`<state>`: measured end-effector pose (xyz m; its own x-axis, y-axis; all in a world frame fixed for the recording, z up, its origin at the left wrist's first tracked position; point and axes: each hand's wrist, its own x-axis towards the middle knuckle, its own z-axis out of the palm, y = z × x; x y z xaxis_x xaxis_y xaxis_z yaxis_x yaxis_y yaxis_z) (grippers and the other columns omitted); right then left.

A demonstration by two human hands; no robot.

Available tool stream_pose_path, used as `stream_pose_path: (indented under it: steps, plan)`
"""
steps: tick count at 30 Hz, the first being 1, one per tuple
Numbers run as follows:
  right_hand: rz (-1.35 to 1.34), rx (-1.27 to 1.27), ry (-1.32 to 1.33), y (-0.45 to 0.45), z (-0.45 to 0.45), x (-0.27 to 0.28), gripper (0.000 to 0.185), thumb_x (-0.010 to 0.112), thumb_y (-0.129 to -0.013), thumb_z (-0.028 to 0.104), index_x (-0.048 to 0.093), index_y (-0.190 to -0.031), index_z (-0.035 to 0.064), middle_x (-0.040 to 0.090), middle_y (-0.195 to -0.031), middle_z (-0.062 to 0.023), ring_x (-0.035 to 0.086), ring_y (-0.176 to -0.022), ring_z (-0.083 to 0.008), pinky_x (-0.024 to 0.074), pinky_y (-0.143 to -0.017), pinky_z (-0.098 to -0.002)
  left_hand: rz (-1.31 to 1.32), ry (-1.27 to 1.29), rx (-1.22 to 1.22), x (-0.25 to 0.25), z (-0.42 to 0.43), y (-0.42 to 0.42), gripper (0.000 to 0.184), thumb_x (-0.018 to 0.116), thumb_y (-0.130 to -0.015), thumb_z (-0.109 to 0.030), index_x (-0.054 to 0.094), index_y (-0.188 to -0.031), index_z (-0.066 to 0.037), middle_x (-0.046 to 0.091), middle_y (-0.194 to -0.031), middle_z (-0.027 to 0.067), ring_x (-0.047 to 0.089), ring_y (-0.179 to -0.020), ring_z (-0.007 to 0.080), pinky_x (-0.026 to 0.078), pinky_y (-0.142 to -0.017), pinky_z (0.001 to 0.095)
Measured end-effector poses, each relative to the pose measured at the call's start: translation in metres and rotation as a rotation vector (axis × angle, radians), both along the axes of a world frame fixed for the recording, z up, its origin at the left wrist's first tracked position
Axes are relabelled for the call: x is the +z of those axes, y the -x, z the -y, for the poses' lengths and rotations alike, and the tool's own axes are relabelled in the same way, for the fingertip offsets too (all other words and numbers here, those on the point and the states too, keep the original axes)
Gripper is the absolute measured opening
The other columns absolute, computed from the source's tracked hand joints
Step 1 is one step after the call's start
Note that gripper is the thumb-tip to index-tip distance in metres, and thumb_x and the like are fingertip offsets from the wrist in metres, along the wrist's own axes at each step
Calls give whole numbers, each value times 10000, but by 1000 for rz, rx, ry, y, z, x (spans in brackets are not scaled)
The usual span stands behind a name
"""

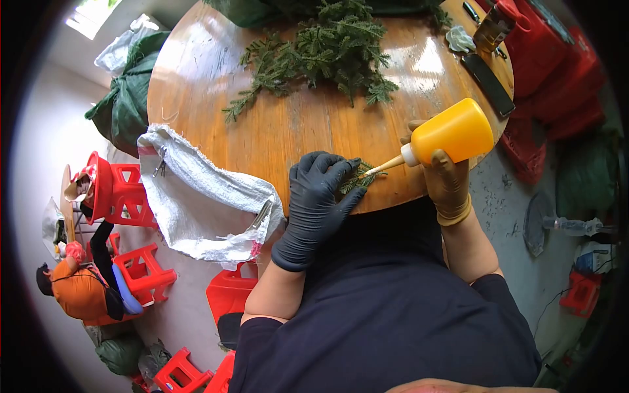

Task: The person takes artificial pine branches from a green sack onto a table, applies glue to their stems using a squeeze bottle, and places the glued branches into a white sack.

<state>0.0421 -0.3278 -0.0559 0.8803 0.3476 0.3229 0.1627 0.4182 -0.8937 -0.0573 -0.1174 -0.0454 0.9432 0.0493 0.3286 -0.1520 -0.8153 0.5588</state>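
Yellow bottle tipped at green sprig

L hand, black glove, has fingers pinched on sprig by table edge. R hand, tan glove, fingers wrapped round yellow bottle, held tilted w/ tip at sprig. White sack near L hand. More green branches on table.

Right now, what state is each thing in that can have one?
Left hand: gloved, pinching
Sprig: held at the table's near edge
Right hand: gloved, gripping
Yellow bottle: tilted, nozzle at sprig
White sack: mouth open
Branches: loosely heaped
Co-worker: seated
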Motion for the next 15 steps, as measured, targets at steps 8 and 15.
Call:
stream_pose_path:
  steps: [8, 15]
  plan:
    - [2, -50, -78, -9, 12, -3, 515, 746, -898, 287, 515, -1274, 21, 637, -1185, -174, 674, -1010, -265, 557, -908, -415, 28, -35, -3, -3, 1, 0, 398, 805, -732, -228, 712, -1099, -107, 639, -1010, 57, 547, -1036, 284, 379, -913, 418]
    - [-17, -112, -61, -13, 27, -11, 526, 698, -920, 341, 513, -1302, 30, 628, -1208, -181, 648, -1051, -281, 497, -961, -416, 27, -23, 23, -4, 3, 0, 368, 813, -710, -204, 708, -1043, -88, 621, -1007, 66, 539, -1042, 296, 388, -931, 418]
